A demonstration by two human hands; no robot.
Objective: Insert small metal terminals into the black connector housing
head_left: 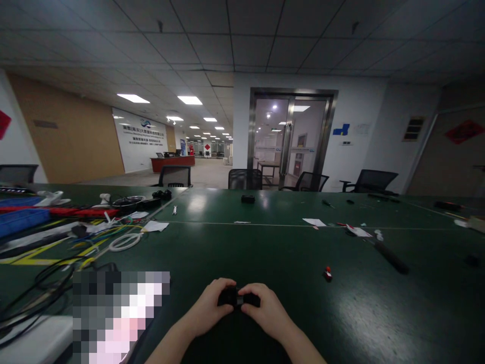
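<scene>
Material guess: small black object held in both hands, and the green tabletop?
Small black object: possibly matte plastic, by its dark, dull surface; partly covered, so unsure.
Green tabletop: smooth, semi-gloss, perhaps laminate or rubber mat; soft bright reflections show sheen.

A head camera looked forward and down over the green table (288,247); the left hand (215,304) and right hand (265,306) were near, the glass doors (268,126) far.

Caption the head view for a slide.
Left hand and right hand hold a small black object at a green table, a red-and-white item lying off to the right.
</scene>
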